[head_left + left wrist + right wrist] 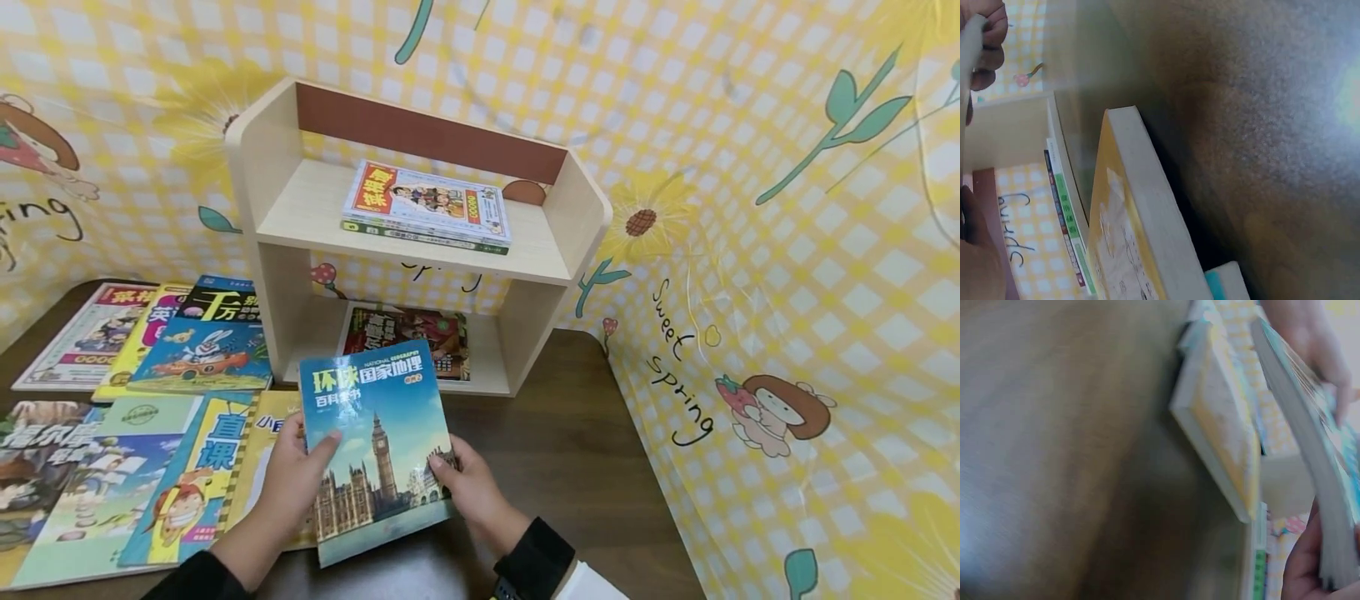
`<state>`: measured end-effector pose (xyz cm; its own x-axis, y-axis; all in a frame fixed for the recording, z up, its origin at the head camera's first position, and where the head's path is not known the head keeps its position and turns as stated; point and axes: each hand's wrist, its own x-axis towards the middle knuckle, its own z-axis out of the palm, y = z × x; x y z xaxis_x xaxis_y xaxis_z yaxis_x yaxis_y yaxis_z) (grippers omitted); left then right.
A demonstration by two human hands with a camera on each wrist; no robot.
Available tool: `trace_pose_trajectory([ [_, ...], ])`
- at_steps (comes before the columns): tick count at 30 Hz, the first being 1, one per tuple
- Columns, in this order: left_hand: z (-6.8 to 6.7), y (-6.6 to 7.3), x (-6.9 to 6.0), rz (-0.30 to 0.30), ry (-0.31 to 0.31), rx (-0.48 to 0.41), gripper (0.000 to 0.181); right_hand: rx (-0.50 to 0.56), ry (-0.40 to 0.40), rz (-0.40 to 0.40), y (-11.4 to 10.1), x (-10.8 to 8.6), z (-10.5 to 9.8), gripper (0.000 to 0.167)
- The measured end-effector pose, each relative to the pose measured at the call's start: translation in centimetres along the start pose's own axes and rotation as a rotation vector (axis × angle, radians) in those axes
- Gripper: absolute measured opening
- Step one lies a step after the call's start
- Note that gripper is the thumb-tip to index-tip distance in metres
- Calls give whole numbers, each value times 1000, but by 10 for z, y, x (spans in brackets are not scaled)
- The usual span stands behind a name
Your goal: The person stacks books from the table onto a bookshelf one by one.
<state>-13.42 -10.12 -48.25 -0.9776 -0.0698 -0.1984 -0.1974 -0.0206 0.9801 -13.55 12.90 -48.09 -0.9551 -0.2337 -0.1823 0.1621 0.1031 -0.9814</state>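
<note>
A blue National Geographic book (382, 392) with a clock tower on its cover is held up above the table in front of the bookshelf (420, 258). My left hand (288, 471) grips its left edge, thumb on the cover. On the opposite edge, my right hand (476, 492) pinches the book with its thumb on the front. The right wrist view shows the page edges of this book (1300, 425) between both hands, slightly blurred. Under the left forearm lies a yellow book (255, 483), partly covered; the left wrist view shows its thick white side.
Several magazines in a stack (427, 208) lie flat on the upper shelf. A dark-covered book (450, 342) lies on the lower one. Left of the shelf, colourful books (198, 333) overlap in two rows on the dark table (577, 467). Yellow checked cloth (787, 250) hangs behind and at right.
</note>
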Motion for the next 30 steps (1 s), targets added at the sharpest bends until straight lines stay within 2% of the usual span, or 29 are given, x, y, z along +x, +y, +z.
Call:
trace_pose_trajectory([
  [5,-16,2,5,-86,-66,-217,66,-23,-94,7,-12,5,-16,43],
  [8,-32,6,7,-101,-98,-271,74,-24,-159,33,-18,7,-27,44],
  [10,-43,9,9,-98,-129,-248,79,-20,-204,58,-20,8,-35,45],
  [12,-52,11,11,-92,-172,-224,77,-10,-253,80,-23,8,-42,46],
  [17,-66,15,14,-57,-313,-211,46,-2,-378,109,-26,9,-56,49],
  [19,-69,16,15,-39,-375,-192,42,-12,-410,116,-28,9,-60,49],
  [24,-67,18,15,-38,-511,-108,64,-16,-468,133,-32,10,-65,50],
  [30,-55,21,9,-76,-565,-35,92,13,-499,161,-30,12,-67,51],
])
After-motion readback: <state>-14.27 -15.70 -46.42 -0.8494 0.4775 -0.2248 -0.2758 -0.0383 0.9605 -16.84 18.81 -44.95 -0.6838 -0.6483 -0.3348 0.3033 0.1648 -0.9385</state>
